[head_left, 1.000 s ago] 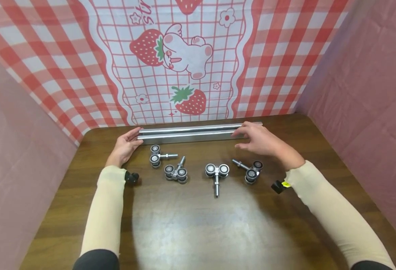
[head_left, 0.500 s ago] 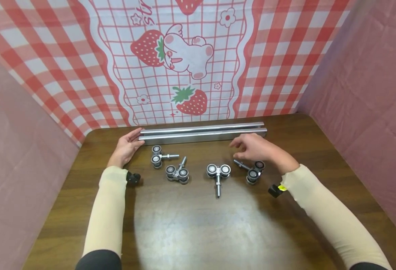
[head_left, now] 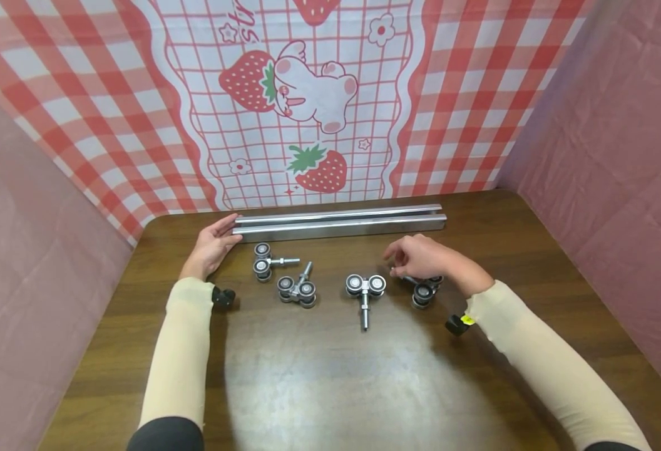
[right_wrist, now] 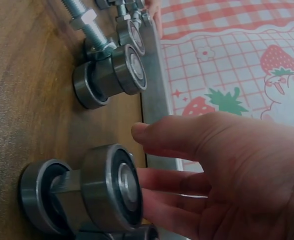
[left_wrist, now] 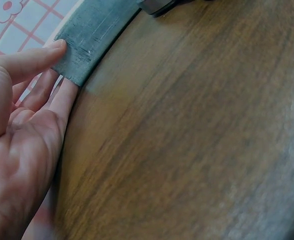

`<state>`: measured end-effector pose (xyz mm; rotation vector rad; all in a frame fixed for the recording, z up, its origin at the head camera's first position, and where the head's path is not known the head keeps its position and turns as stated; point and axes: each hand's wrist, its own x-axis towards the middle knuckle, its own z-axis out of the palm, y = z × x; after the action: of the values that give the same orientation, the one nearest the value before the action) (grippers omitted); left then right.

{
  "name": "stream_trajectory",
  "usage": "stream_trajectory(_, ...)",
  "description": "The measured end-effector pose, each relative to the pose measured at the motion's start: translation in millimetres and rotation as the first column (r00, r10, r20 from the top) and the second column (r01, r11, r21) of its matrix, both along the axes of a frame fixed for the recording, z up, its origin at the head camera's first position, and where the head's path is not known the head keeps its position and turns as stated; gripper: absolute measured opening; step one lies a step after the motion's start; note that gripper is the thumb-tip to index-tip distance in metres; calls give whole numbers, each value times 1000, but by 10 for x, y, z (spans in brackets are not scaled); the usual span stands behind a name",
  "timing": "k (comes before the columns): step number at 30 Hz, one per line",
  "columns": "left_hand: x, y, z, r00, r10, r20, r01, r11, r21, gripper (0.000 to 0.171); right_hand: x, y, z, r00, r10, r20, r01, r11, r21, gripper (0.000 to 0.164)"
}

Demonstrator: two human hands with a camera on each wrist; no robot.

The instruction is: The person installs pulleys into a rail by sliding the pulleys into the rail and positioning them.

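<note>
A long metal channel rail [head_left: 342,230] lies across the back of the table, its slot facing up. My left hand [head_left: 209,252] holds its left end; in the left wrist view the thumb presses the rail's side [left_wrist: 94,37] and the other fingers reach round the end. My right hand [head_left: 423,257], fingers slightly bent and holding nothing, hovers over the rightmost trolley roller [head_left: 424,294] and partly hides its bolt. In the right wrist view the fingers [right_wrist: 172,177] extend behind that roller's wheels, thumb apart from them.
Other trolley rollers with threaded bolts lie before the rail: a left one [head_left: 262,262], one beside it [head_left: 297,291] and a middle one [head_left: 365,285]. A strawberry-print cloth [head_left: 308,150] hangs behind the wooden table [head_left: 330,376]; pink cloth walls [head_left: 606,163] flank it.
My right hand has left the rail's right end and come down toward me, over the rightmost trolley roller. My left hand stays at the rail's left end.
</note>
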<state>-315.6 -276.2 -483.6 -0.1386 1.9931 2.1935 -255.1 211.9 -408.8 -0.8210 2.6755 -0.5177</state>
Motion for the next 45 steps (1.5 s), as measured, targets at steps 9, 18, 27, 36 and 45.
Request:
stream_trajectory(9,-7,3,-8,1000,-3,4,3,1000,22,78,-167,150,-327,1000,16,16,-16,1000,11,31)
stream_trajectory(18,-1,18,3,1000,-9,7,9,999,37,77,-394,321,-820,998,22,-64,-20,1000,22,26)
stream_trajectory(27,-3,16,6,1000,-13,-1,13,999,36,77,-426,350,-860,994,-11,-108,6,999,-46,19)
stream_trajectory(36,-24,1,-25,1000,-7,-4,8,999,37,76,-26,115,-231,994,-74,-81,69,996,-53,15)
stream_trajectory(45,-14,-5,-8,1000,0,5,0,999,41,77,69,50,18,978,-158,-134,142,983,-120,11)
